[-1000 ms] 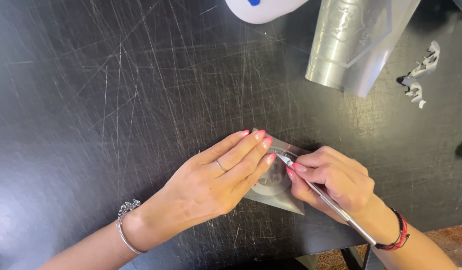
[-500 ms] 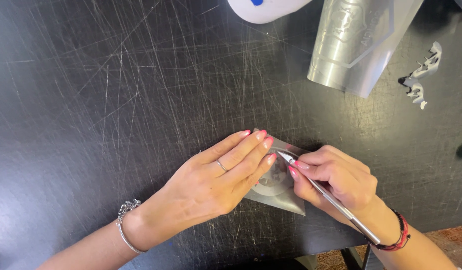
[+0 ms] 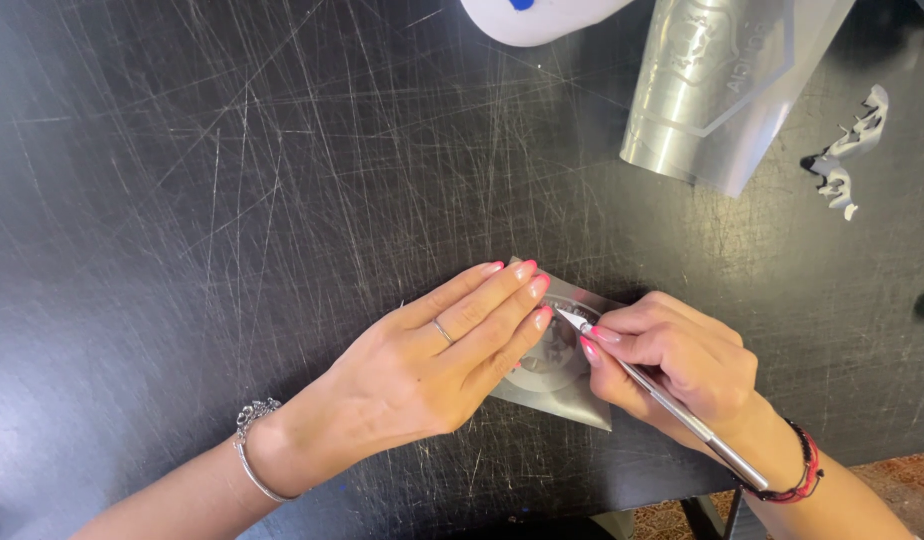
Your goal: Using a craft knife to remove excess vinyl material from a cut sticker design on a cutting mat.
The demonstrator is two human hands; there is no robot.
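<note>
A small silver vinyl sheet (image 3: 567, 395) with a round cut design lies flat on the scratched black table (image 3: 232, 180), near its front edge. My left hand (image 3: 432, 360) presses flat on the sheet, fingers together and pointing right. My right hand (image 3: 682, 365) holds a thin metal craft knife (image 3: 672, 405) like a pen. The knife's tip touches the sheet just beside my left fingertips. Much of the design is hidden under my hands.
A curled roll of silver vinyl (image 3: 722, 85) lies at the back right. Small peeled silver scraps (image 3: 847, 150) sit to its right. A white object with a blue spot (image 3: 537, 15) pokes in at the top edge. The table's front edge runs below my right wrist.
My right hand and the knife have shifted slightly, with the tip staying on the sheet by my left fingertips. My left hand remains pressed in place.
</note>
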